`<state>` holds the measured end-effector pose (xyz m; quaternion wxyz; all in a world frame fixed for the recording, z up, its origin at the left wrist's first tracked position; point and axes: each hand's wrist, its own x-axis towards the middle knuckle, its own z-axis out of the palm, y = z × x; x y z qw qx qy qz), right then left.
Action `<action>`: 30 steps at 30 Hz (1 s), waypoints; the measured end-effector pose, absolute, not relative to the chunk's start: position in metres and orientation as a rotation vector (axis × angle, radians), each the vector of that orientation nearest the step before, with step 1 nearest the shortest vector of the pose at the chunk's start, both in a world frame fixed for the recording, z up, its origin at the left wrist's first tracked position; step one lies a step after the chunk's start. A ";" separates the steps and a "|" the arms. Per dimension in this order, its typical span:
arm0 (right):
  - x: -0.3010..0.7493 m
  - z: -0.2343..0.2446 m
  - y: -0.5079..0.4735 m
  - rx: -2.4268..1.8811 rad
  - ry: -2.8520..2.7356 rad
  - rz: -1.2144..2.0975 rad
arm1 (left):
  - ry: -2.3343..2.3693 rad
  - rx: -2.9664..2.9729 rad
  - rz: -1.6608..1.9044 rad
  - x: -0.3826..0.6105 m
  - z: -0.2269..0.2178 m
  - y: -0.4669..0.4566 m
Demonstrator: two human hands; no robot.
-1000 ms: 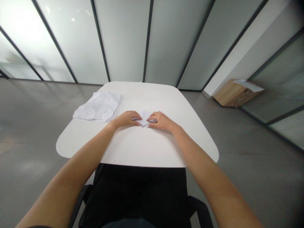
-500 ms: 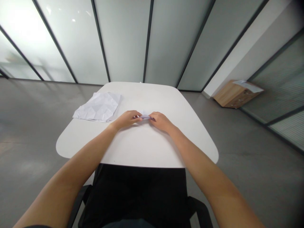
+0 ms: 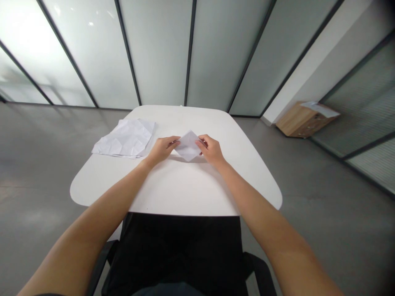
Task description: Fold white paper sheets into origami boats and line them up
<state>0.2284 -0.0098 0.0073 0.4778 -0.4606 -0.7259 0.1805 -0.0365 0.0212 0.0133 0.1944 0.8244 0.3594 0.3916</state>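
A small folded white paper (image 3: 188,145), diamond-shaped, is held up just above the white table (image 3: 185,185). My left hand (image 3: 162,149) pinches its left corner with closed fingers. My right hand (image 3: 210,149) pinches its right corner the same way. The paper faces me and casts a faint shadow on the tabletop beneath it.
A loose pile of creased white sheets (image 3: 125,138) lies at the table's left side. A wooden cabinet (image 3: 304,119) with paper on top stands on the floor at the right. Frosted glass walls close off the back. A black chair is under me.
The folded paper lay flat under my fingers a second ago. Both hands have lifted it off the table and tilted it up so its diamond face shows.
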 end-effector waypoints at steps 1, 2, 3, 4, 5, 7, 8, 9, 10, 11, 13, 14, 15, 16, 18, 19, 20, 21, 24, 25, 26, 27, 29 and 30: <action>0.228 0.007 -0.010 -1.134 -1.746 0.481 | 1.012 2.286 1.091 -0.036 0.013 0.021; 0.228 0.007 -0.010 -1.145 -1.727 0.513 | 1.011 2.263 1.080 -0.036 0.012 0.022; 0.228 0.006 -0.009 -1.155 -1.713 0.541 | 1.006 2.244 1.064 -0.036 0.011 0.023; 0.228 0.005 -0.009 -1.161 -1.704 0.568 | 0.999 2.229 1.040 -0.037 0.009 0.024; 0.228 0.004 -0.007 -1.163 -1.699 0.592 | 0.992 2.220 1.012 -0.037 0.008 0.025; 0.230 0.000 -0.004 -1.162 -1.704 0.643 | 0.985 2.227 0.955 -0.039 0.006 0.029; 0.231 -0.003 -0.002 -1.163 -1.713 0.668 | 0.987 2.241 0.932 -0.041 0.004 0.030; 0.232 -0.006 0.001 -1.169 -1.725 0.691 | 0.993 2.262 0.910 -0.042 0.003 0.032; 0.234 -0.008 0.003 -1.177 -1.740 0.706 | 1.003 2.289 0.887 -0.044 0.002 0.033; 0.235 -0.011 0.005 -1.187 -1.760 0.708 | 1.018 2.318 0.863 -0.045 0.001 0.035; 0.238 -0.015 0.008 -1.208 -1.814 0.674 | 1.051 2.369 0.809 -0.048 0.000 0.036; 0.239 -0.016 0.009 -1.217 -1.846 0.651 | 1.065 2.387 0.782 -0.049 0.000 0.037; 0.240 -0.017 0.009 -1.225 -1.879 0.632 | 1.075 2.400 0.759 -0.051 -0.001 0.037; 0.241 -0.017 0.009 -1.234 -1.911 0.619 | 1.082 2.409 0.740 -0.052 -0.001 0.038; 0.241 -0.016 0.007 -1.254 -1.968 0.606 | 1.090 2.424 0.704 -0.053 -0.001 0.038; 0.241 -0.015 0.006 -1.263 -1.998 0.597 | 1.094 2.433 0.689 -0.053 -0.002 0.039; 0.241 -0.015 0.006 -1.271 -2.027 0.580 | 1.100 2.441 0.677 -0.053 -0.002 0.039; 0.241 -0.014 0.005 -1.277 -2.056 0.556 | 1.107 2.447 0.669 -0.053 -0.003 0.039; 0.241 -0.012 0.006 -1.291 -2.138 0.444 | 1.121 2.456 0.658 -0.052 -0.004 0.041; 0.241 -0.012 0.006 -1.295 -2.160 0.400 | 1.116 2.458 0.656 -0.052 -0.005 0.042; 0.241 -0.011 0.007 -1.299 -2.180 0.359 | 1.106 2.460 0.654 -0.052 -0.005 0.042; 0.241 -0.011 0.007 -1.303 -2.197 0.325 | 1.096 2.462 0.653 -0.052 -0.006 0.043; 0.242 -0.010 0.006 -1.305 -2.218 0.293 | 1.081 2.464 0.665 -0.053 -0.006 0.043; 0.242 -0.009 0.006 -1.304 -2.217 0.296 | 1.077 2.463 0.677 -0.053 -0.006 0.043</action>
